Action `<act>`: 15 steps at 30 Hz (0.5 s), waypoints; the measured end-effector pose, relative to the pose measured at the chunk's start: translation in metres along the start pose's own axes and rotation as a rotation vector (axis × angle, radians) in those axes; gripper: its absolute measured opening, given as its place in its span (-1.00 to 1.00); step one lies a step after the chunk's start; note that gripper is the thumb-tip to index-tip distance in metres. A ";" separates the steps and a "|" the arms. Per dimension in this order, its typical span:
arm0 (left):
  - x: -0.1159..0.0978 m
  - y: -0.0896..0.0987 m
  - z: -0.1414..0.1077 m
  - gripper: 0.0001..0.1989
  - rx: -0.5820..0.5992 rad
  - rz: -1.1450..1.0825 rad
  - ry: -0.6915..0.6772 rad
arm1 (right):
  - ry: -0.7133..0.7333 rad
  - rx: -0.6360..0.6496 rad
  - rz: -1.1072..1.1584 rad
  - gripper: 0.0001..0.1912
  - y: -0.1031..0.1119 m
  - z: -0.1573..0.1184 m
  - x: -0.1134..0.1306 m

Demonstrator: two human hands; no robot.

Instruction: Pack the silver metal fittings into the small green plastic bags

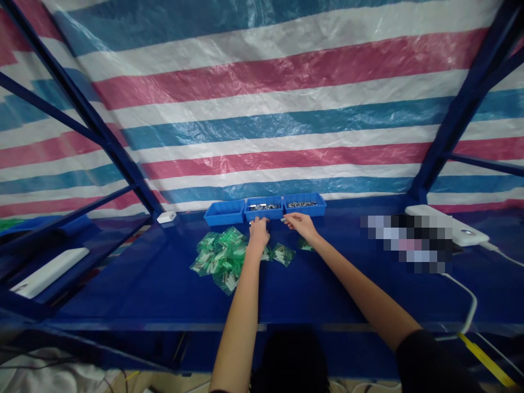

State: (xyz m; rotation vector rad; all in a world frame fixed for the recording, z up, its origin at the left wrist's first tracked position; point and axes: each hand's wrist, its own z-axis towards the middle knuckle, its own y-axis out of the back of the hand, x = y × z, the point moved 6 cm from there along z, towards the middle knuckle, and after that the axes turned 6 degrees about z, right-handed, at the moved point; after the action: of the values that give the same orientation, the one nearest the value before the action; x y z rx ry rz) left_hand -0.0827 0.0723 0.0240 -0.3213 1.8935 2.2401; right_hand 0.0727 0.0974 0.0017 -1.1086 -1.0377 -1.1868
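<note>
Just in front of the middle blue bin (264, 215), my left hand (258, 233) has its fingers curled in and down; whatever they hold is too small to make out. My right hand (302, 222) is to its right, before the right blue bin (305, 210), with thumb and fingers pinched on a small grey piece (283, 219). Small metal parts (262, 207) lie in the middle bin, and more small metal pieces (302, 204) fill the right one. A heap of green-tinted plastic bags (223, 254) with pale slim pieces inside spreads left of my left forearm.
An empty-looking blue bin (224, 213) stands at the left of the row. Single bags (283, 254) lie between my arms, another (305, 245) beside my right wrist. White devices (450, 225) with a cable sit right; a small white box (167, 217) sits left. Blue frame posts flank the table.
</note>
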 end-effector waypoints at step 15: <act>-0.011 -0.008 -0.004 -0.80 0.165 -0.207 -0.138 | 0.058 -0.023 -0.159 -0.76 0.005 -0.002 0.005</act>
State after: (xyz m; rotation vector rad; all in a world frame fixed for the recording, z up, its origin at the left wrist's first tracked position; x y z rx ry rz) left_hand -0.0697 0.0698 0.0192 -0.3125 1.8648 1.9095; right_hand 0.0786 0.0951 0.0060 -1.0181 -1.0854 -1.3519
